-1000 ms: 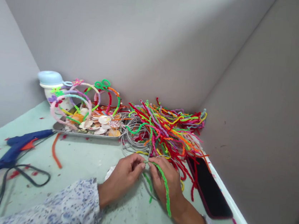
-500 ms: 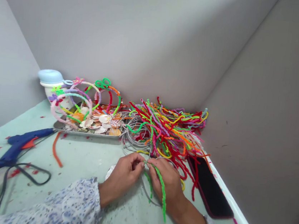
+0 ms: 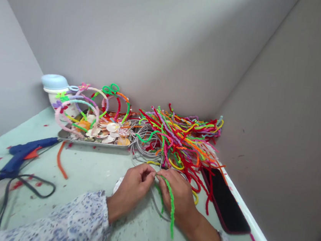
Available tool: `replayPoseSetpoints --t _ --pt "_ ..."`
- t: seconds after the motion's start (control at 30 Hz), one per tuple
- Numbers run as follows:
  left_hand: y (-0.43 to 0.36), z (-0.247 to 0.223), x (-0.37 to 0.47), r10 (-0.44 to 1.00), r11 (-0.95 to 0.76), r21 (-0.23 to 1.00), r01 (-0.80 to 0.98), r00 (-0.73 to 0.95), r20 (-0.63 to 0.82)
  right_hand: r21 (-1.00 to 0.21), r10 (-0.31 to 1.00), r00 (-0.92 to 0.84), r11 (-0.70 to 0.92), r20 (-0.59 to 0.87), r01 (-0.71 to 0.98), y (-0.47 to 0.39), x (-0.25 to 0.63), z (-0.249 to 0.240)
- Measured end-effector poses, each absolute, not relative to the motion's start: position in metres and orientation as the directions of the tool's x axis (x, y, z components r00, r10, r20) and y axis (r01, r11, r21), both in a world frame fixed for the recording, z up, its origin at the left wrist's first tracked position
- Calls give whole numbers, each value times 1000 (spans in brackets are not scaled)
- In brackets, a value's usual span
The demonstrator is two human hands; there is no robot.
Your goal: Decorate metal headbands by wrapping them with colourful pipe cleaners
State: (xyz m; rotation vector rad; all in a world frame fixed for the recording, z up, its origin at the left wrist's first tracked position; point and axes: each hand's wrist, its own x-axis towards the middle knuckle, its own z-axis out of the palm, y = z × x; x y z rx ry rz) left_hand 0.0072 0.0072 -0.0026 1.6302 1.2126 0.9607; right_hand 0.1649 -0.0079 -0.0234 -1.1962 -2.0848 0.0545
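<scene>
Clearly light and bendy, the green pipe cleaner (image 3: 171,208) trails over the right hand (image 3: 179,196). Both hands pinch its top end shut, left hand (image 3: 132,189) opposite, gripping best there; colourful pile (image 3: 181,138) lies just beyond.

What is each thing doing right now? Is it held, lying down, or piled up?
Left hand: pinching the green stem.
Right hand: pinching the green stem too.
Green stem: held, draped over the right hand.
Stem pile: heaped, tangled.
Glue gun: lying flat, untouched.
Phone: flat, screen dark.
Tray: full of shells.
</scene>
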Motion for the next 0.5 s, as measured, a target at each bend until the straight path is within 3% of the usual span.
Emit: replayPoseSetpoints --t 0.3,0.5 --pt "7 0 6 952 -270 863 427 252 173 -439 772 -279 574 571 691 -7 164 -24" --pt "4 2 5 918 -386 754 532 302 257 -596 849 -190 489 494 637 -10 160 -17"
